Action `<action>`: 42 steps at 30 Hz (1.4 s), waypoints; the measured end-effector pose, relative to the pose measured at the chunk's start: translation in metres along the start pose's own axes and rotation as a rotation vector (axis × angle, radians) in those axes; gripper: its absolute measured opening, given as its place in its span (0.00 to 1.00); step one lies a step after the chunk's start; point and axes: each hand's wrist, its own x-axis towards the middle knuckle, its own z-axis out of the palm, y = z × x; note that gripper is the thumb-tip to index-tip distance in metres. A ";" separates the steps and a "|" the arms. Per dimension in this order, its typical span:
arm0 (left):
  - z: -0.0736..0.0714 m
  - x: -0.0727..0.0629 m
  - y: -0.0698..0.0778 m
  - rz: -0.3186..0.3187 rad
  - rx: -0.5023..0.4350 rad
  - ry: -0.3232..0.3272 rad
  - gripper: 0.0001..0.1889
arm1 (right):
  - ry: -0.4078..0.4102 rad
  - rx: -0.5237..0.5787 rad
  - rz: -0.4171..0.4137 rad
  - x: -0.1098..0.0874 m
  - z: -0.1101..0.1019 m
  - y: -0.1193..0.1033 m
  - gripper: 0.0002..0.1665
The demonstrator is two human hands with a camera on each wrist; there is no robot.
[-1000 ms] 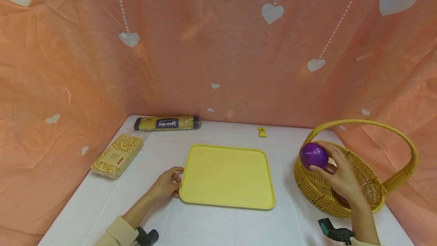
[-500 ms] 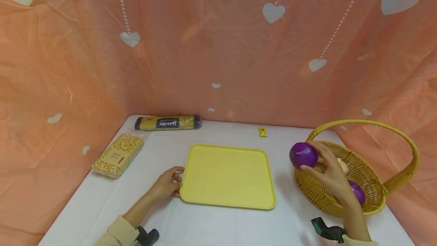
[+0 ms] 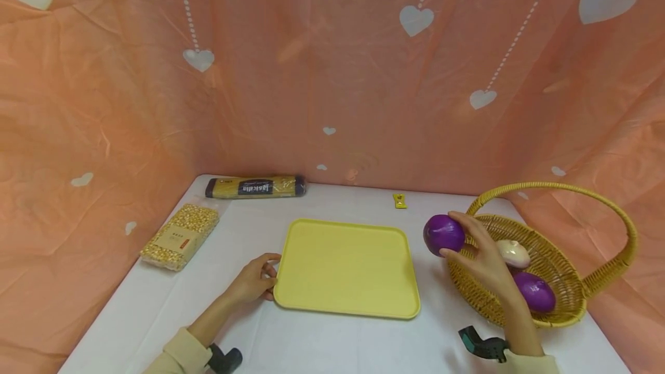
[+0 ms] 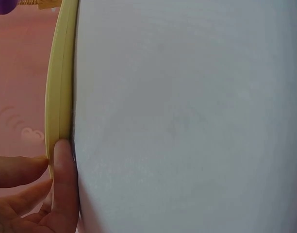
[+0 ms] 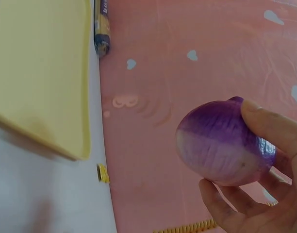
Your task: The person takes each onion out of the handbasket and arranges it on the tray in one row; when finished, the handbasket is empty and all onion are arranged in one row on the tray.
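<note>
My right hand (image 3: 480,255) grips a purple onion (image 3: 444,235) between thumb and fingers. It holds the onion in the air between the tray and the wicker basket (image 3: 499,310). In the right wrist view the onion (image 5: 226,143) shows a pale lower side and a small tip on top. Another purple onion (image 3: 535,292) and a whitish bulb (image 3: 513,253), perhaps garlic, lie in the basket. With thumb and fingers my left hand (image 3: 250,279) pinches the left rim of the yellow tray (image 3: 345,270). The left wrist view shows fingertips against that rim (image 4: 61,73).
A bag of yellow kernels (image 3: 180,237) lies at the table's left. Along the back edge rests a pack of spaghetti (image 3: 254,187). A small yellow packet (image 3: 399,201) sits at the back right. The basket's tall handle (image 3: 626,224) arches over it.
My right hand has carried the purple onion leftward, out from over the basket. The other onion and the whitish bulb have come into view. My left hand stays at the tray.
</note>
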 end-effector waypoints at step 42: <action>-0.001 0.000 -0.002 0.008 -0.013 -0.006 0.27 | -0.111 0.296 -0.010 0.025 0.061 -0.040 0.39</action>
